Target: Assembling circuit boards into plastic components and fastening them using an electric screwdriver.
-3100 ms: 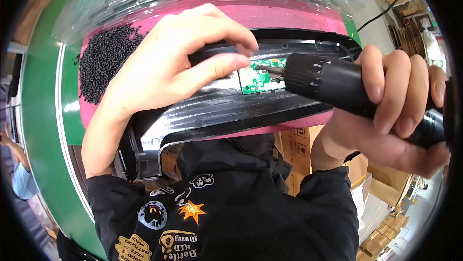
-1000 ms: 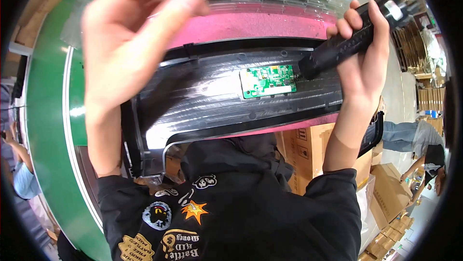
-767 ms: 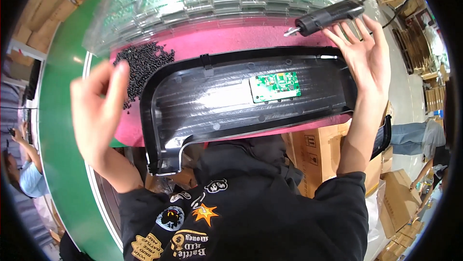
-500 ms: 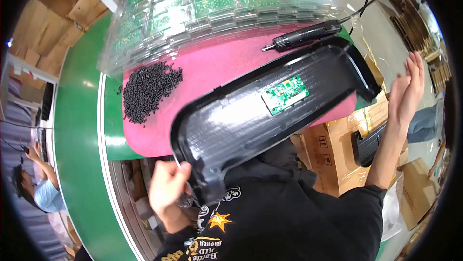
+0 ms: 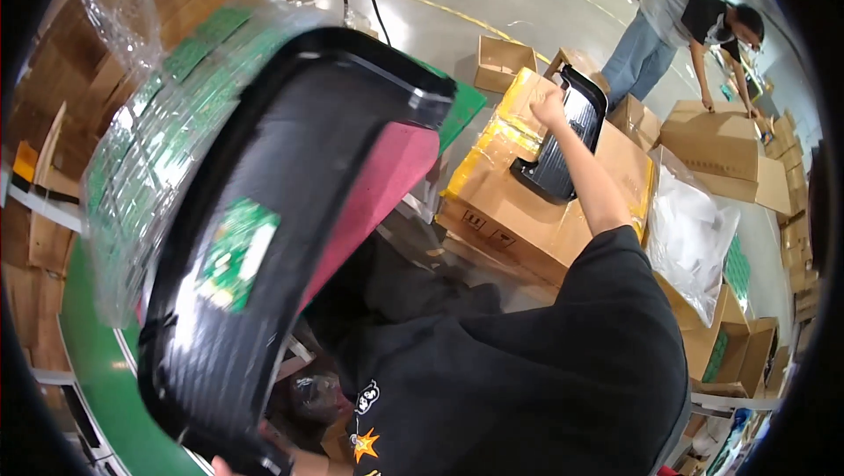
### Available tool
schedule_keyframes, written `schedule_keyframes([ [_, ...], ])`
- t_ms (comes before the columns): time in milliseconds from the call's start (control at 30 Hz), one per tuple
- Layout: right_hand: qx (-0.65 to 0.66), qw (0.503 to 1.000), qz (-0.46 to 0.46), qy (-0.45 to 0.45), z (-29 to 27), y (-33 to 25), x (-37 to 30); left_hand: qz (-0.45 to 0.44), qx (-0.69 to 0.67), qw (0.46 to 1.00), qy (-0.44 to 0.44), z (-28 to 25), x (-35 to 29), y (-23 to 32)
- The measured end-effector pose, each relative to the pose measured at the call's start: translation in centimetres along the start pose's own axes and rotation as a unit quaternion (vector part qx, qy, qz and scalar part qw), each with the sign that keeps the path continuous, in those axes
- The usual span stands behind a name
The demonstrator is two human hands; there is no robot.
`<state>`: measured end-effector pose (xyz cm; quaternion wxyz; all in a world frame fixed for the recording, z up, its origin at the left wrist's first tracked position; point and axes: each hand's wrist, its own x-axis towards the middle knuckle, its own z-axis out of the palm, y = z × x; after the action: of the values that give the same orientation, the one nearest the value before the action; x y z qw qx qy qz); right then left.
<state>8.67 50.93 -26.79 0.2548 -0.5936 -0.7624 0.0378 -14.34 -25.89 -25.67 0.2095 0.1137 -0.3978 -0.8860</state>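
A long black plastic housing shell (image 5: 308, 124), curved at its ends, lies tilted on the left with its hollow side up. Inside it sits a green circuit board (image 5: 237, 252). My left hand (image 5: 221, 465) grips the shell's near end at the lower edge of the view, mostly hidden beneath it. Out to the right, my right hand (image 5: 549, 109) is closed on the upper edge of a second black plastic shell (image 5: 571, 146), which rests on a cardboard box. My right arm is stretched out across the box.
Clear plastic trays of green circuit boards (image 5: 167, 138) are stacked behind the first shell. Under that shell shows a pink mat (image 5: 396, 168). The taped cardboard box (image 5: 501, 212) stands right of the bench. Another person (image 5: 686, 23) bends over an open carton (image 5: 712, 146) at far right.
The view has swung right. My right hand, open in the air before, has reached the second shell and closed on its edge. The first shell appears steeper, its board still inside.
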Motion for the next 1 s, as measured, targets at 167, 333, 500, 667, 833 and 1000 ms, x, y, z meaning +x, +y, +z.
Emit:
schedule_keyframes([
  [167, -0.006, 0.951, 0.235, -0.201, 3.3, 3.8, -7.3, 0.128, -0.232, 0.964, -0.004, -3.8, 7.0, 5.5],
  [333, -0.086, 0.958, 0.244, -0.125, 3.8, 9.2, -6.2, 0.082, -0.185, 0.958, -0.203, -4.1, 8.4, 7.5],
  [500, 0.001, 0.973, 0.104, -0.208, 1.8, 9.3, -5.0, 0.101, -0.047, 0.992, 0.06, 2.2, 6.7, 8.9],
  [667, -0.11, 0.967, 0.123, -0.192, 4.9, 13.8, -1.0, 0.093, -0.174, 0.967, 0.159, 0.2, 8.0, 8.5],
  [833, 0.196, 0.94, 0.131, -0.248, 2.1, 16.1, 4.0, 0.118, -0.211, 0.958, 0.152, -8.3, 14.5, 7.4],
  [1000, 0.365, 0.917, -0.107, -0.121, -4.2, 5.3, -0.3, -0.089, -0.312, 0.942, 0.084, -7.6, 19.2, 10.1],
])
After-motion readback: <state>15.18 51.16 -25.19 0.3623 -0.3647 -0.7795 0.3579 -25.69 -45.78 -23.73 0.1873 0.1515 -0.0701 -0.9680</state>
